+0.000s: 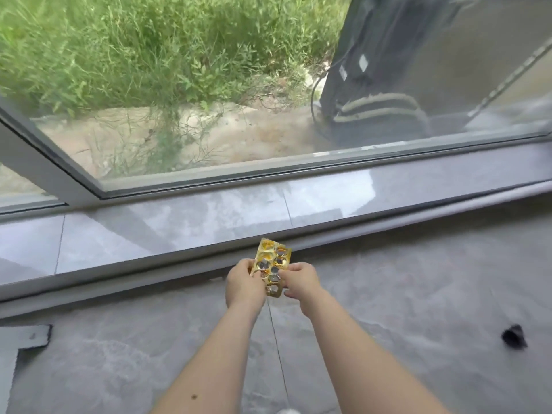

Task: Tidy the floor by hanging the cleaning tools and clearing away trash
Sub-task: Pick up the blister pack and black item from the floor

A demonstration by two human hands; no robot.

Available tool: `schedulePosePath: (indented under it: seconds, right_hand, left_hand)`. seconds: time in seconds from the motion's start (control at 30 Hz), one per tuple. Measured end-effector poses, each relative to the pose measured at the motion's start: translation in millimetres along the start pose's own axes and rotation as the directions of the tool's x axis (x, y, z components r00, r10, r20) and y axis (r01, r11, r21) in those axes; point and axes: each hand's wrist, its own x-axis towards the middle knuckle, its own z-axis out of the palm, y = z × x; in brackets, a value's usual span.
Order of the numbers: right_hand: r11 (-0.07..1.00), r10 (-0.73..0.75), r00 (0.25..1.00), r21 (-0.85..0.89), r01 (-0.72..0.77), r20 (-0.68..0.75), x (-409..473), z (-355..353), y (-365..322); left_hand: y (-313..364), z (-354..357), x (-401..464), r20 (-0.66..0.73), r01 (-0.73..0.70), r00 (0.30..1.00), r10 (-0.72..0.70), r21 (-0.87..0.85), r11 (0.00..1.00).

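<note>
While the person is leaning over the grey floor (403, 294) beside a window sill (179, 222), both hands, left (243, 286) and right (300, 280), are pinching a spent gold blister pack (273, 268) by its side edges, lifted clear of the floor, probably as trash being carried off for disposal.

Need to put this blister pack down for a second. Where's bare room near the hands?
Both hands pinch the blister pack. The grey sill ahead, below the window frame, looks bare. So does the floor to the right, up to a small black object.
</note>
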Motion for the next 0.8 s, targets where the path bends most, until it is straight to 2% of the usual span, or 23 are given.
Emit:
schedulePosePath:
  seconds: [0.17,0.33,0.53,0.8]
  right_hand:
    - [0.992,0.028,0.992,0.128,-0.012,-0.125,-19.3,-80.5,10.7]
    - [0.961,0.08,0.98,0.274,-0.027,-0.184,-36.6,-157.2,31.4]
    - [0.903,0.163,0.939,0.43,-0.018,-0.304,-62.4,-265.2,77.4]
    - [0.829,0.3,0.864,0.558,-0.027,-0.405,-101.9,-378.5,137.4]
  left_hand:
    - [46.8,47.7,-45.4,0.106,-0.125,0.988,0.114,0.109,0.986]
    - [81.7,100.6,-92.2,0.234,-0.226,0.954,0.188,0.144,0.964]
    - [115.9,185.4,-166.7,0.414,-0.337,0.875,0.249,0.152,0.929]
    - [144.1,275.2,-258.5,0.621,-0.411,0.745,0.245,0.137,0.901]
